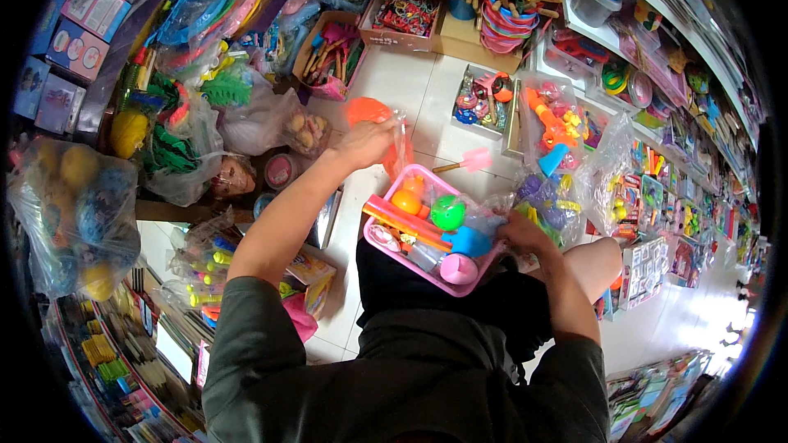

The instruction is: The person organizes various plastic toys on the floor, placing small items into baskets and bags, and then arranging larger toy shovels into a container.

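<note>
My left hand [368, 142] is closed on an orange plastic item [367, 110] above the floor; part of it hangs below the hand beside some clear film. A pink plastic basket [373, 240] rests on my lap at a slant. Inside lie a green ball [448, 212], an orange toy [406, 201], an orange-red bar [406, 224], a blue toy [471, 241] and a pink cup-like piece [458, 269]. At the basket's right side is my right hand [523, 232], close to crumpled clear plastic [497, 203]; its fingertips are partly hidden, so its grip is unclear.
A pink toy shovel [475, 160] lies on the white tiled floor [394, 76]. Beyond it stand an open box of small toys [486, 101] and a carton of colourful pieces [403, 15]. Bagged toys [554, 123] are at right, stuffed plastic bags [74, 215] at left.
</note>
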{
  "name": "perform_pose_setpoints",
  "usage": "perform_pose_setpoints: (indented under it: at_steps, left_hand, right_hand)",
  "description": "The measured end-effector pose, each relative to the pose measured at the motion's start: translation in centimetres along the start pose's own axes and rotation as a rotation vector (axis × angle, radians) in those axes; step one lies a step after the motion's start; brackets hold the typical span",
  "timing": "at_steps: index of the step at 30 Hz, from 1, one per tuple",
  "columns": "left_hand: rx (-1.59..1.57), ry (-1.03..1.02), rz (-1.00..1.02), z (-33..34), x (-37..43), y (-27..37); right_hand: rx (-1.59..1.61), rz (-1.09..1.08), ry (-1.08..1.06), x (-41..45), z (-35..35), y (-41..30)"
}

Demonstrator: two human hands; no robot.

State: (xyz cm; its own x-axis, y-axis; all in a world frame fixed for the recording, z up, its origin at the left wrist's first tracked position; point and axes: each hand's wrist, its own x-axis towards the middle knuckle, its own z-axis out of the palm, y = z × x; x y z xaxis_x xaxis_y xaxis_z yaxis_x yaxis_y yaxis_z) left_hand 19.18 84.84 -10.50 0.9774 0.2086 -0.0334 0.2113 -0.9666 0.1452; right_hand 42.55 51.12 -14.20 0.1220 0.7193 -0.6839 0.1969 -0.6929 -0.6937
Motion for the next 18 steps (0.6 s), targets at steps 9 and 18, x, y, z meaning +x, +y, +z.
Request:
perform_pose_setpoints:
  at_steps: [9,18]
  left_hand:
    - [0.206,-0.063,0.12,-3.8,4.9,1.8]
    - [0.362,-0.22,0.168,-2.8,4.9,3.7]
  right_hand:
    - [-0.153,-0.179,0.053,-1.5,-0.9,1.5]
    - [-0.196,-0.067,0.083,-0.3,-0.1,3.0]
